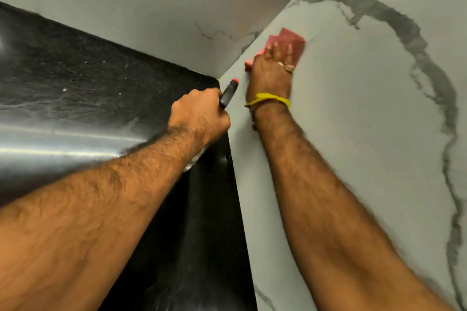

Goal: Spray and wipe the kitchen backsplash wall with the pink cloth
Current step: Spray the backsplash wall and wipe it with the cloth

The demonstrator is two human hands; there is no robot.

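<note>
The right hand [271, 68] lies flat with straight fingers on the pink cloth [290, 41], pressing it against the white marble-patterned wall [366, 108] close to the corner where that wall meets the other wall; a yellow string [269, 100] circles the wrist. The left hand [199, 115] is curled tight around the spray bottle [228, 92], whose dark head with an orange tip points toward the corner, just beside the right wrist. Its body is mostly hidden under the hand, seemingly clear plastic, above the black counter [88, 78].

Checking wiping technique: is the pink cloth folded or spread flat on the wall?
Folded. The pink cloth shows stacked layered edges above the fingers of the right hand, which presses it on the marble backsplash.
</note>
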